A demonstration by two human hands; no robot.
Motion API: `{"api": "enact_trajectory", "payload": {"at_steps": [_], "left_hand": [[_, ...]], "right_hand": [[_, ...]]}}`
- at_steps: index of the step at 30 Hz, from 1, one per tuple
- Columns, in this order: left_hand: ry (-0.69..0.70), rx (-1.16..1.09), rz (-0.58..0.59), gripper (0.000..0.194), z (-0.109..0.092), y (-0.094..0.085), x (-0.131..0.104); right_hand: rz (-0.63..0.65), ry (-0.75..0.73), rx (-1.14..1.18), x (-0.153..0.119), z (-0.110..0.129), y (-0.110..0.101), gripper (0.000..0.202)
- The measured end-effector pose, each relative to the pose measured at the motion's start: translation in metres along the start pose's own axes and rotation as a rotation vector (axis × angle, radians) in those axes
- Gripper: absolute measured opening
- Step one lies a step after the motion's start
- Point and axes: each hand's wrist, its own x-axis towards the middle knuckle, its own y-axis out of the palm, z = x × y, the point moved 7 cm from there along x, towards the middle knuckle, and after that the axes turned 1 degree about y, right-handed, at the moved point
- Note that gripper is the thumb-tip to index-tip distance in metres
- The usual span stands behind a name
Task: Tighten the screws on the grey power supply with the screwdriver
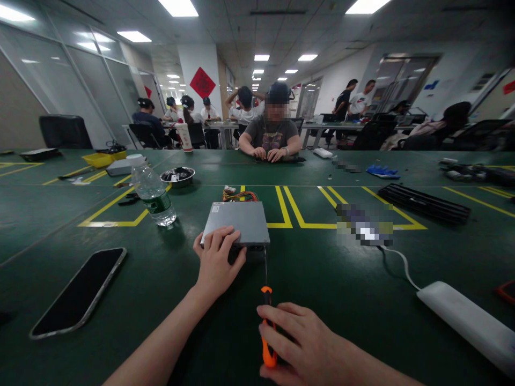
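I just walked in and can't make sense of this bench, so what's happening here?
The left hand rests on a grey metal box with a bundle of colored wires behind it. The right hand holds an orange-and-black screwdriver, its shaft pointing at the box's near right corner. Across the table, another person has both hands on something dark.

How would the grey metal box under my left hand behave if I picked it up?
The grey metal box looks stiff, with flat, sheet-like faces. The wires at its far side are thin and loosely bunched, so they would probably flop and trail. Lying flat and low, it seems unlikely to roll.
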Motion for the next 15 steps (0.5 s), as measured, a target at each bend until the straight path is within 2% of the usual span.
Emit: {"api": "enact_trajectory", "payload": {"at_steps": [3, 7, 9, 12, 15], "left_hand": [[-0.002, -0.007, 0.006, 0.028, 0.001, 0.001, 0.0], [-0.001, -0.011, -0.002, 0.027, 0.001, 0.001, 0.0], [0.002, -0.01, -0.005, 0.027, 0.001, 0.0, 0.0], [0.003, -0.007, -0.01, 0.027, 0.0, -0.001, 0.0], [0.005, -0.009, -0.011, 0.027, 0.0, -0.001, 0.0]], "right_hand": [[0.023, -0.021, -0.025, 0.004, 0.003, -0.003, 0.03], [-0.097, -0.037, -0.002, 0.003, 0.005, -0.012, 0.017], [-0.138, -0.022, 0.026, 0.002, 0.003, -0.013, 0.022], [-0.082, 0.007, 0.057, 0.003, 0.0, -0.009, 0.035], [0.023, -0.015, 0.032, 0.005, 0.003, -0.003, 0.03]]}}
